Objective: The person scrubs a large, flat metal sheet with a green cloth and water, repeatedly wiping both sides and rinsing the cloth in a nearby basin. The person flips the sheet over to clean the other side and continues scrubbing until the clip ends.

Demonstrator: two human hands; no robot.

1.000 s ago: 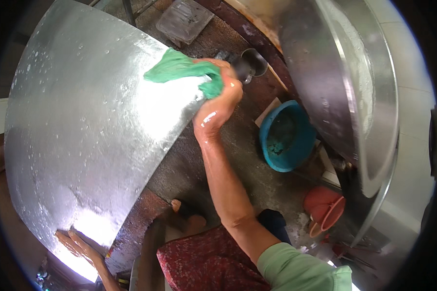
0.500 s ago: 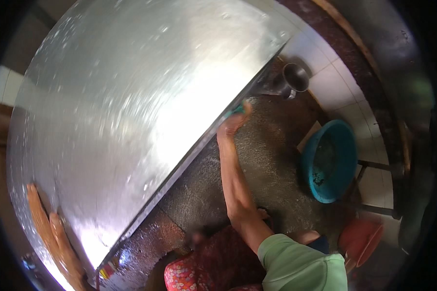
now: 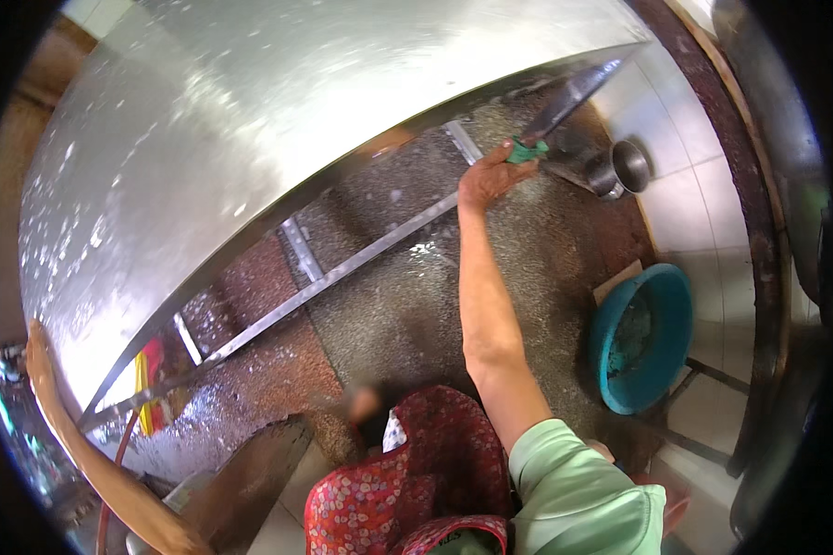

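Two hands support one large steel sheet (image 3: 278, 139), tilted on edge over the wet floor (image 3: 407, 305). Its long axis runs lower left to upper right. The right hand (image 3: 491, 176), grip clamped on a green cloth (image 3: 528, 150), meets the sheet's lower edge near the upper-right corner; the left hand (image 3: 39, 356), fingers flat and apart, braces the opposite lower-left corner.

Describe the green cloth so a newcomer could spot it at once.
Start from the big wet steel sheet tilted up across the upper left. Follow its lower edge toward the upper right, to the outstretched right hand. The green cloth is bunched in those fingers, the only green thing against grey metal and speckled floor.
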